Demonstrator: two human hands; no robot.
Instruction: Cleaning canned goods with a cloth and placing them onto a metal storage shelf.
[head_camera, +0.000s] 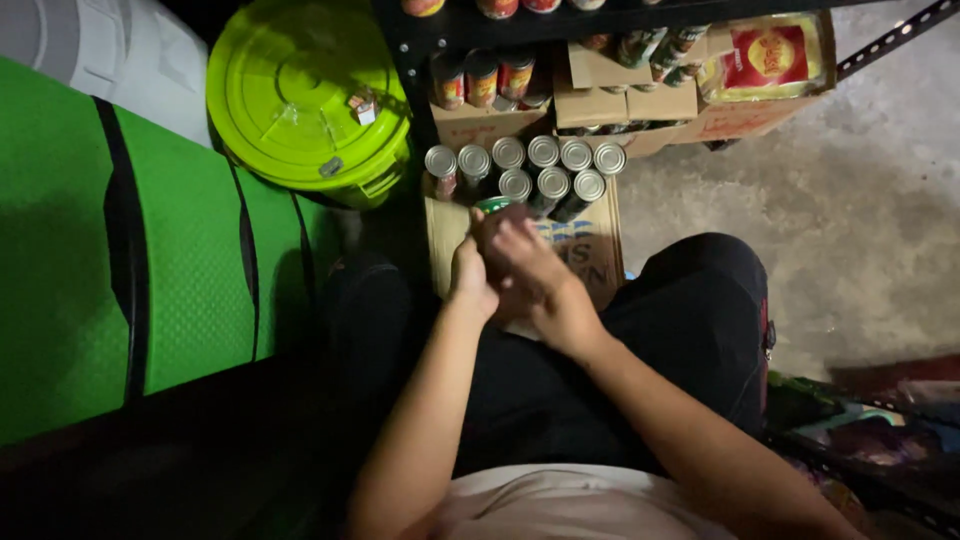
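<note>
I look down at my lap while sitting before a low shelf. My left hand and my right hand are pressed together around a can, of which only the green top edge shows. The hands hover over a flat cardboard box on the floor. Just beyond them several silver-topped cans stand in two rows on the box.
A lime-green lidded bucket stands at the upper left beside a green mat. The black shelf holds more cans and cardboard cartons, plus a red and yellow packet. Bare concrete floor lies to the right.
</note>
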